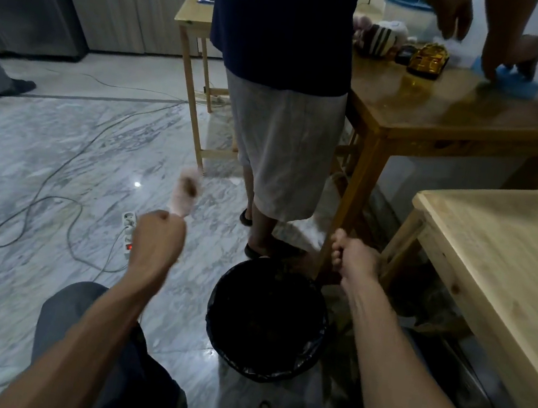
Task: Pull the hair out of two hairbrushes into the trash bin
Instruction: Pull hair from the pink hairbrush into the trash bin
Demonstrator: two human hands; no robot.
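Observation:
My left hand [156, 240] is closed around the handle of a pink hairbrush [187, 192], which stands up blurred above my fist, with a dark clump of hair on its head. My right hand [353, 259] is above the far right rim of the trash bin, fingers pinched together; whether hair is between them I cannot tell. The white trash bin [254, 399] with a black liner stands on the floor between my forearms, left of the light table. A second hairbrush is not in view.
Another person [285, 102] stands just beyond the bin at a brown wooden table [447, 104] with clutter on it. A light wooden table [509, 258] is at my right. A power strip [128, 232] and cables lie on the marble floor at left.

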